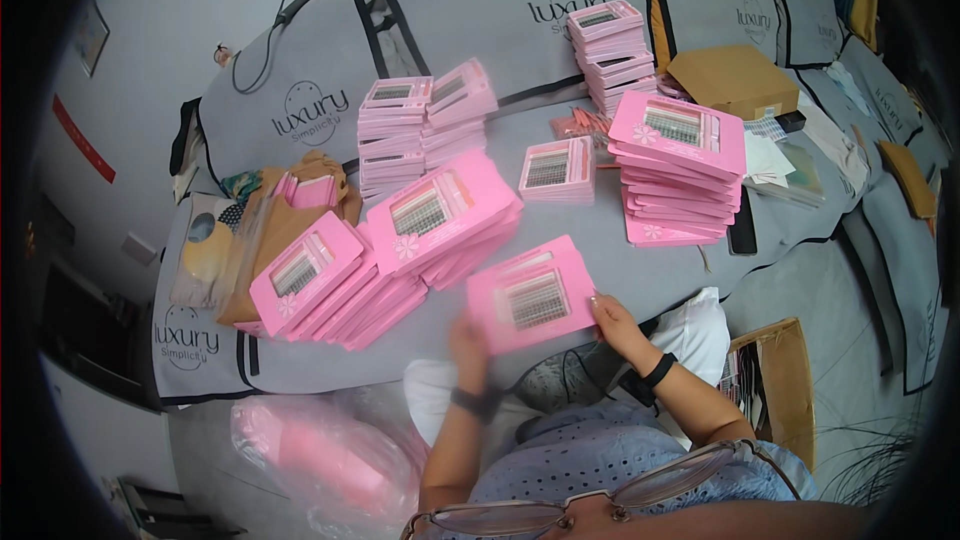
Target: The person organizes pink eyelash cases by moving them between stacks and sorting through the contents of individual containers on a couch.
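Over the edge of the grey-covered couch I hold a flat pink eyelash package (575, 292), whose window shows rows of dark lash strips. My right hand (616, 324) grips its right edge, thumb on the front face. At its lower left corner is my left hand (469, 342), blurred by motion, so its fingers do not show clearly. Beyond the package lie leaning piles of similar pink packages, a left pile (315, 270) and a middle pile (440, 210). A taller pile (680, 165) stands to the right. Between them sits a short stack of lash trays (558, 168).
Stacked lash trays (392, 130) and another tall stack (610, 55) stand farther back. A brown cardboard box (735, 80) and a dark phone (742, 228) lie at right. An open carton (788, 380) stands on the floor, and a clear plastic bag (325, 455) holds pink items.
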`<move>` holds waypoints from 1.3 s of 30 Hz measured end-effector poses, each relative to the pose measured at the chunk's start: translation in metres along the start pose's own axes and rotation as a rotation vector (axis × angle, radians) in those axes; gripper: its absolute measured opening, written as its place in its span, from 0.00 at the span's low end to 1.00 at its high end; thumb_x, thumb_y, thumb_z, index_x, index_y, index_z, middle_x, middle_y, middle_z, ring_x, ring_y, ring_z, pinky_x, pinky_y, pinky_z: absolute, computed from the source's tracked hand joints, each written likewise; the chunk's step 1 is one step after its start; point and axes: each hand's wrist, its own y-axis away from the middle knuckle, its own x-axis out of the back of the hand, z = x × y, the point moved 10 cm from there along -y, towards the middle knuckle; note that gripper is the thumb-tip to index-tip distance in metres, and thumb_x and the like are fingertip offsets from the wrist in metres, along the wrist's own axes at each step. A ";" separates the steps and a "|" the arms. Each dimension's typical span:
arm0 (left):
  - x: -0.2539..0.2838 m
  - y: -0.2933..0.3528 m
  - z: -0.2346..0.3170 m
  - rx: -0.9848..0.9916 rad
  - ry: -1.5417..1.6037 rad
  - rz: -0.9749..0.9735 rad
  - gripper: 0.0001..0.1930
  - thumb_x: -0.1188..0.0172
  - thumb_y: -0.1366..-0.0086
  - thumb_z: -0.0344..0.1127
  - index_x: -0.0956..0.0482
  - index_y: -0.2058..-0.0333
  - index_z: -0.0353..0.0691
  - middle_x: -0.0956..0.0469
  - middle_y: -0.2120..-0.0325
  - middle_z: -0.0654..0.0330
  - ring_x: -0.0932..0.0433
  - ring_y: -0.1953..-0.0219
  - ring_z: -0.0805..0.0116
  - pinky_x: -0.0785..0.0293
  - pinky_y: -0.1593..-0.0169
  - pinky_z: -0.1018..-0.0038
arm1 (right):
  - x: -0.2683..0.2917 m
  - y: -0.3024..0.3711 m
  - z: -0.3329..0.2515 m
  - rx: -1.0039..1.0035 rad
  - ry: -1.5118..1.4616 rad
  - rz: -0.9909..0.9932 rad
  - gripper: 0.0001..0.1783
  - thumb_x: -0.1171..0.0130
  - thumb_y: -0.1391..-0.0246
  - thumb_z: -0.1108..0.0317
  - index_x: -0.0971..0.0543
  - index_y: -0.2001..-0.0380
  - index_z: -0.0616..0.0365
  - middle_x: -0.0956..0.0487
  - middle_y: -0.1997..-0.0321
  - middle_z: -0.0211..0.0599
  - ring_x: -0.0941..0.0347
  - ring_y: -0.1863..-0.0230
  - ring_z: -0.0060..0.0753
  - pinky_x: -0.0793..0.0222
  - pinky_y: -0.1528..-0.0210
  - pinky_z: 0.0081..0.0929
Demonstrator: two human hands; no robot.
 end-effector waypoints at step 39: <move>0.091 0.000 -0.027 0.082 0.154 0.245 0.23 0.50 0.39 0.19 0.38 0.43 0.28 0.32 0.46 0.51 0.30 0.47 0.65 0.35 0.44 0.74 | 0.129 -0.015 0.026 -0.186 0.111 0.462 0.07 0.41 0.47 0.67 0.26 0.72 0.60 0.27 0.82 0.28 0.33 0.79 0.19 0.38 0.76 0.21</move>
